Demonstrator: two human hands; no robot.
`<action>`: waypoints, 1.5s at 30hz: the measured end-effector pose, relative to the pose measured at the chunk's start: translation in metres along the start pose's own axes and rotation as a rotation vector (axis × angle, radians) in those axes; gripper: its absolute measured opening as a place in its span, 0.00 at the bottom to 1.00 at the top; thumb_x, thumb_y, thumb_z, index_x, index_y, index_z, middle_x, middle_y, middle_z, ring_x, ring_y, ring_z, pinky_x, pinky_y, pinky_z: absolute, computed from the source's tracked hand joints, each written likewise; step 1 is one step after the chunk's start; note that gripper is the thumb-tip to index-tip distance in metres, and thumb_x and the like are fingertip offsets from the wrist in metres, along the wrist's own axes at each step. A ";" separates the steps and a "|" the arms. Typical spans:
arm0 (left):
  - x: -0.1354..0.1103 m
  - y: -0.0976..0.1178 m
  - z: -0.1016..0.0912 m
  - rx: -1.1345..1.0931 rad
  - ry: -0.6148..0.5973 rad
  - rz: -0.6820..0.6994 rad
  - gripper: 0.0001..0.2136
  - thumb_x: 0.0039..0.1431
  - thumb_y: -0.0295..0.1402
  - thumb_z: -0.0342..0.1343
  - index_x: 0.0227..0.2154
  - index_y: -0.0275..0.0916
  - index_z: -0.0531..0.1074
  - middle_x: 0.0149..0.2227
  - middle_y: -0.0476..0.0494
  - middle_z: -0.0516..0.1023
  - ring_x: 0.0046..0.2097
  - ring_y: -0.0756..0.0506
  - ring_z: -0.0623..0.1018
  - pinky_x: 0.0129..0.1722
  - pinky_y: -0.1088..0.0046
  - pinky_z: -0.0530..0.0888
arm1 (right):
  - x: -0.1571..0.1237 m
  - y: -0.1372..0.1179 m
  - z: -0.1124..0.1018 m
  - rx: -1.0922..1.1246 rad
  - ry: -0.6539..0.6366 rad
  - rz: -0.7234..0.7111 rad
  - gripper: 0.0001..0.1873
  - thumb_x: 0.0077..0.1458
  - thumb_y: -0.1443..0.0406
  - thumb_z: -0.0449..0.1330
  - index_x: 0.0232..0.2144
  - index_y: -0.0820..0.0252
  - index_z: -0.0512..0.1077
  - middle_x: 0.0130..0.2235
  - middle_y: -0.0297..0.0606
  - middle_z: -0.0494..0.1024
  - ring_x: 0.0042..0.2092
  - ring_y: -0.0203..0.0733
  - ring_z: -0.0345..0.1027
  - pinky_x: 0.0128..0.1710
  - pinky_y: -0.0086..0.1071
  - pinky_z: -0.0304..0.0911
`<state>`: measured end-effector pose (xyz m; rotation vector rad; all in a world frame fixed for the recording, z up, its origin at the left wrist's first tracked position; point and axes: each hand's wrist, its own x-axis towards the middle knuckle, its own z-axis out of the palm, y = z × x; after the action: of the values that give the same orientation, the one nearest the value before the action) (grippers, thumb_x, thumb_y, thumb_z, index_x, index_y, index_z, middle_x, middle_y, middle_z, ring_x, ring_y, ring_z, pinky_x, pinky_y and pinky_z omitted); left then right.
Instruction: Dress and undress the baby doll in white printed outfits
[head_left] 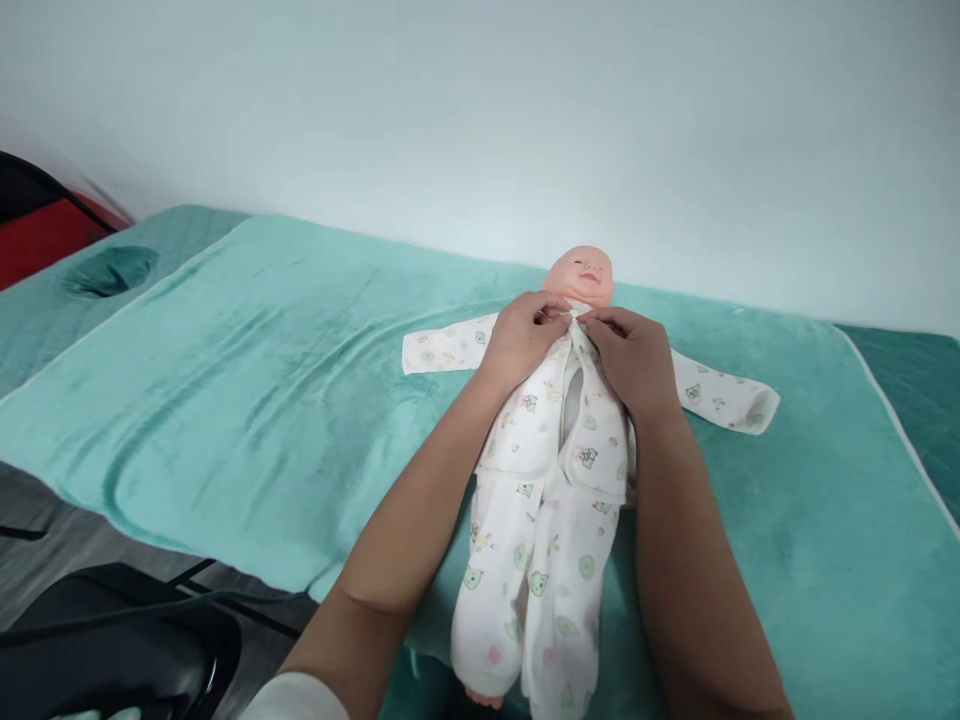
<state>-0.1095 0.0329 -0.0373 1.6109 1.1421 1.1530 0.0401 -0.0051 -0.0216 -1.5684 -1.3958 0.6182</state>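
Note:
A baby doll (581,272) lies on its back on a teal blanket (262,400), head toward the wall. It wears a white printed sleepsuit (540,520) with both sleeves spread out sideways. My left hand (521,335) and my right hand (634,355) meet at the collar just below the doll's chin. Both hands are closed, pinching the two front edges of the sleepsuit together at the neck. Lower down, the front of the garment gapes open over the chest.
The blanket covers a padded table with a round face hole (109,272) at the far left. A white wall rises behind. A black chair (112,640) stands on the floor at lower left, and something red and black (37,225) sits at the left edge.

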 end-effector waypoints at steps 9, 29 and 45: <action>-0.025 -0.001 -0.006 0.142 0.045 0.162 0.09 0.66 0.32 0.53 0.39 0.41 0.79 0.43 0.45 0.78 0.47 0.47 0.77 0.50 0.70 0.71 | -0.028 -0.014 -0.013 -0.135 -0.003 0.005 0.09 0.57 0.58 0.59 0.34 0.57 0.75 0.31 0.36 0.77 0.31 0.40 0.66 0.35 0.36 0.60; -0.039 0.002 -0.014 0.115 -0.077 0.205 0.03 0.60 0.31 0.62 0.31 0.40 0.75 0.49 0.45 0.78 0.56 0.44 0.72 0.61 0.62 0.66 | -0.040 -0.018 -0.017 -0.113 -0.033 0.115 0.11 0.55 0.56 0.63 0.31 0.58 0.76 0.27 0.32 0.74 0.29 0.36 0.63 0.29 0.32 0.55; -0.041 0.011 -0.003 0.101 -0.081 0.162 0.05 0.64 0.32 0.57 0.32 0.40 0.75 0.53 0.43 0.78 0.59 0.43 0.72 0.63 0.61 0.67 | -0.065 0.013 0.001 0.387 0.125 0.097 0.15 0.50 0.57 0.69 0.40 0.56 0.82 0.38 0.35 0.81 0.39 0.39 0.72 0.42 0.34 0.68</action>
<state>-0.1169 -0.0083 -0.0351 1.8389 1.0471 1.1363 0.0303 -0.0662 -0.0467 -1.3429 -1.0387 0.7832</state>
